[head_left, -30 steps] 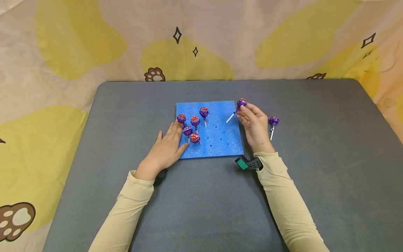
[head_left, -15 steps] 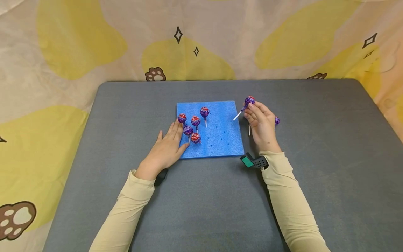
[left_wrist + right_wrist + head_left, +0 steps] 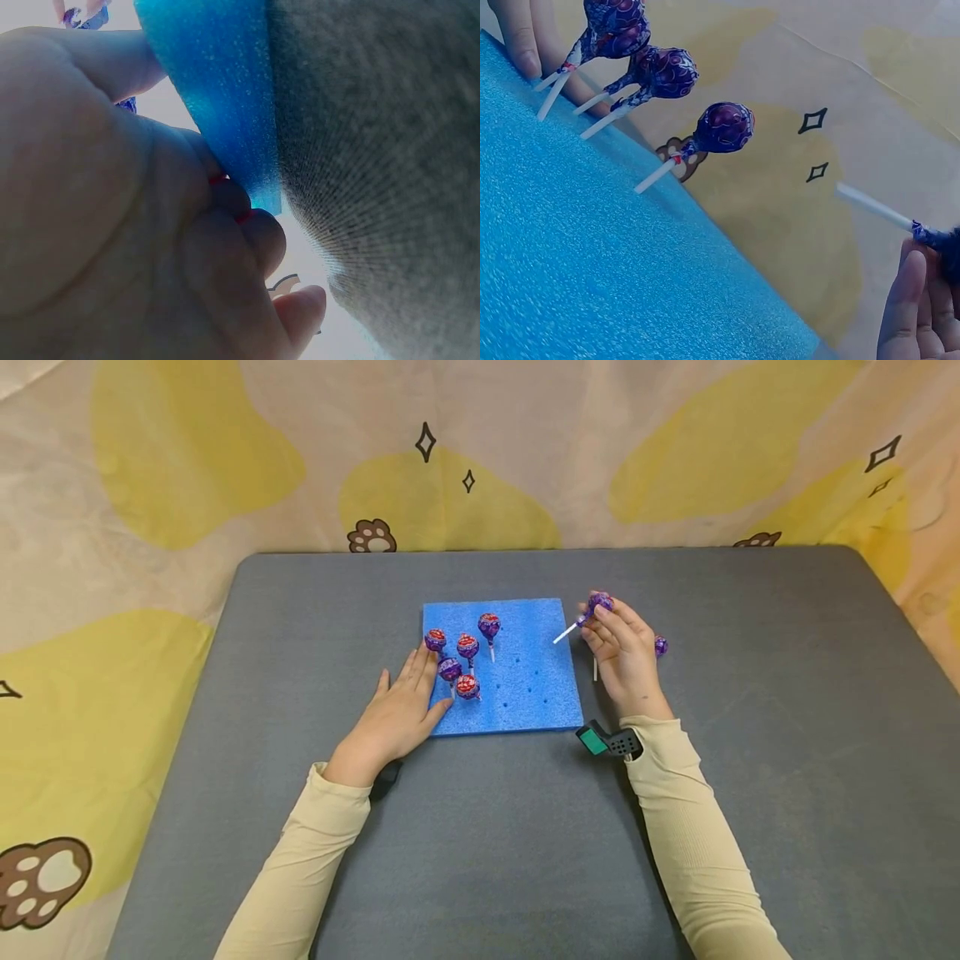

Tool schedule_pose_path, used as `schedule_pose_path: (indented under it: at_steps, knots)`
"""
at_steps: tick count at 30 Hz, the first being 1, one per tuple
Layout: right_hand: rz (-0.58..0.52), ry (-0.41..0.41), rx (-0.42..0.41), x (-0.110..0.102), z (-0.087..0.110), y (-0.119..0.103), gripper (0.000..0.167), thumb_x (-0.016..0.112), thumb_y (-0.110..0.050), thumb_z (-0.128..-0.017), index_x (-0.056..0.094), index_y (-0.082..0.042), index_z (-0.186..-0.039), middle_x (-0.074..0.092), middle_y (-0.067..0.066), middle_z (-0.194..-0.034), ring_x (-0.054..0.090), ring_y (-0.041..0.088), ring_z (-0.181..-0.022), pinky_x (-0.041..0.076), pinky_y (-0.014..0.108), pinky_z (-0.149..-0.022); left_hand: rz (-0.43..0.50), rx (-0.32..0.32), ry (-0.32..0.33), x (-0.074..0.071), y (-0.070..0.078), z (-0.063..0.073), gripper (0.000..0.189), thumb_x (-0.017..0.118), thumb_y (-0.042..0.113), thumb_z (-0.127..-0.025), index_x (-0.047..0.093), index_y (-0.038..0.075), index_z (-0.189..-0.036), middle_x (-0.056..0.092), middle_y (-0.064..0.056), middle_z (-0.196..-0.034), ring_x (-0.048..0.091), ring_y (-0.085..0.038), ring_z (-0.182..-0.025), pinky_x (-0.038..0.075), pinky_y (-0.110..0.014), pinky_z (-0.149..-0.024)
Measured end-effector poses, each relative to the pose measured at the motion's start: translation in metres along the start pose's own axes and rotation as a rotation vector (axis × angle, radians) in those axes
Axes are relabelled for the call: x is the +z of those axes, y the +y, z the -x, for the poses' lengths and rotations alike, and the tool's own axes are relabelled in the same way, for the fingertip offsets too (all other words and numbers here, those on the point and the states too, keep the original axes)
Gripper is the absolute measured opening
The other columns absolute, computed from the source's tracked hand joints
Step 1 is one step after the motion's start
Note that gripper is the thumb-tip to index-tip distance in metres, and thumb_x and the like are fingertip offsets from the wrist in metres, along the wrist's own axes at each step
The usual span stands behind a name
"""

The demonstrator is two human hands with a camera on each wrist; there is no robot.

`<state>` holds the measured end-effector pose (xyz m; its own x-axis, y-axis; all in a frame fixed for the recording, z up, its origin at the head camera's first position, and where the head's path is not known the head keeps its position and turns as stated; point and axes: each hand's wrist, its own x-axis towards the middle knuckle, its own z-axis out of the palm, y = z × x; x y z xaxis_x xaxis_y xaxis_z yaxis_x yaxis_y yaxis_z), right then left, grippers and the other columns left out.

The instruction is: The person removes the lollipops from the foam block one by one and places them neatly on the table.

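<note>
Pinching one lollipop (image 3: 599, 603) by its wrapped end between curled fingers and thumb of the right hand (image 3: 625, 660), just beside the right edge of the blue board (image 3: 517, 717). Pointing its stick (image 3: 875, 205) down and left in the head view, apart from the board in the right wrist view, so not planted yet.

Counting five standing lollipops (image 3: 489, 626) in the board, all bunched on its left half. Noting several bare holes (image 3: 536, 672), mostly on the right half; judging roughly half done, with the held one and some holes left.

Bracing the board, probably, with the left hand (image 3: 397, 714): fingers straight along the left edge, little finger apart, thumb spread at the near corner, nothing gripped.

Spotting one loose lollipop (image 3: 662, 646) on the table (image 3: 495, 843), partly hidden behind the right hand, plus a white stick (image 3: 596, 669) on that hand's other side; cannot tell if from the same lollipop. Judging at least one more left to plant. Seeing patterned cloth (image 3: 585, 468) behind the table.
</note>
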<state>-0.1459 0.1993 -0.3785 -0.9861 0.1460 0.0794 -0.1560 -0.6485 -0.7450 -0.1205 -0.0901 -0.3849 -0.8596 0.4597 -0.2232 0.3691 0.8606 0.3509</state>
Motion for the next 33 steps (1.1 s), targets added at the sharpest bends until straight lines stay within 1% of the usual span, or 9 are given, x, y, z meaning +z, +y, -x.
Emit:
schedule_pose_path:
  at_steps: [3, 5, 8, 10, 14, 18, 20, 26, 33]
  knots:
    - [0.052, 0.016, 0.016, 0.0, -0.001, -0.001, 0.011, 0.06, 0.002, -0.09, 0.071, 0.0, -0.094, 0.071, 0.011, -0.086, 0.066, 0.016, -0.075, 0.052, 0.022, -0.067, 0.001, -0.002, -0.001, 0.0, 0.0, 0.0, 0.07, 0.035, 0.04, -0.101, 0.004, 0.002, -0.15, -0.005, -0.013, -0.157, -0.002, -0.028, -0.143, 0.002, -0.058, -0.11]
    - [0.09, 0.05, 0.036, 0.001, -0.001, -0.002, 0.013, 0.059, 0.002, -0.091, 0.072, -0.001, -0.09, 0.071, 0.009, -0.082, 0.065, 0.014, -0.07, 0.051, 0.02, -0.063, 0.0, -0.002, -0.002, 0.0, 0.0, 0.0, 0.07, 0.035, 0.04, -0.101, 0.004, 0.002, -0.15, -0.005, -0.013, -0.156, -0.002, -0.028, -0.143, 0.002, -0.058, -0.11]
    - [0.125, 0.122, 0.075, 0.004, 0.0, -0.001, 0.017, 0.057, -0.003, -0.093, 0.072, -0.002, -0.085, 0.068, 0.006, -0.074, 0.058, 0.01, -0.058, 0.046, 0.015, -0.053, 0.002, -0.002, -0.007, -0.001, 0.001, 0.0, 0.07, 0.035, 0.04, -0.101, 0.004, 0.001, -0.15, -0.005, -0.013, -0.156, -0.002, -0.028, -0.143, 0.002, -0.058, -0.11]
    - [0.149, 0.149, 0.097, 0.008, 0.002, 0.001, 0.021, 0.056, -0.006, -0.095, 0.071, -0.003, -0.082, 0.065, 0.005, -0.067, 0.051, 0.008, -0.051, 0.04, 0.014, -0.047, 0.003, -0.003, -0.007, -0.001, 0.001, 0.0, 0.07, 0.036, 0.04, -0.101, 0.004, 0.001, -0.15, -0.005, -0.013, -0.156, -0.003, -0.028, -0.143, 0.002, -0.058, -0.11]
    - [0.199, 0.138, 0.093, 0.018, 0.005, 0.007, 0.023, 0.055, -0.008, -0.095, 0.071, -0.005, -0.077, 0.059, 0.003, -0.059, 0.045, 0.007, -0.044, 0.035, 0.015, -0.042, 0.005, -0.006, -0.012, -0.002, 0.0, 0.0, 0.07, 0.035, 0.04, -0.101, 0.003, 0.002, -0.15, -0.006, -0.013, -0.157, -0.003, -0.028, -0.143, 0.001, -0.057, -0.11]
    - [0.173, 0.133, 0.08, 0.018, 0.007, 0.003, 0.024, 0.057, -0.01, -0.095, 0.071, -0.004, -0.077, 0.057, 0.002, -0.058, 0.044, 0.007, -0.044, 0.035, 0.015, -0.042, 0.007, -0.003, -0.011, -0.001, 0.0, 0.0, 0.071, 0.036, 0.039, -0.101, 0.003, 0.001, -0.15, -0.006, -0.013, -0.157, -0.003, -0.028, -0.143, 0.001, -0.058, -0.11]
    - [0.135, 0.138, 0.097, 0.015, 0.007, -0.003, 0.024, 0.057, -0.012, -0.095, 0.071, -0.003, -0.078, 0.057, 0.003, -0.059, 0.044, 0.008, -0.045, 0.035, 0.016, -0.042, 0.008, -0.001, -0.006, 0.0, 0.0, 0.0, 0.071, 0.037, 0.039, -0.101, 0.004, 0.001, -0.15, -0.005, -0.014, -0.157, -0.003, -0.029, -0.143, 0.001, -0.058, -0.11]
    - [0.1, 0.157, 0.15, -0.004, 0.008, -0.026, 0.026, 0.055, -0.012, -0.096, 0.072, -0.002, -0.078, 0.058, 0.003, -0.06, 0.044, 0.01, -0.045, 0.035, 0.016, -0.043, 0.003, 0.002, -0.018, 0.002, 0.001, -0.002, 0.071, 0.036, 0.04, -0.101, 0.003, 0.002, -0.15, -0.005, -0.013, -0.157, -0.004, -0.028, -0.143, 0.001, -0.058, -0.11]
    - [0.028, 0.159, 0.221, -0.042, 0.009, -0.064, 0.027, 0.054, -0.009, -0.096, 0.071, 0.004, -0.081, 0.06, 0.007, -0.061, 0.046, 0.012, -0.046, 0.037, 0.018, -0.043, 0.01, 0.002, -0.006, 0.001, -0.001, 0.0, 0.071, 0.037, 0.04, -0.101, 0.004, 0.0, -0.15, -0.006, -0.014, -0.156, -0.003, -0.028, -0.143, 0.001, -0.058, -0.109]
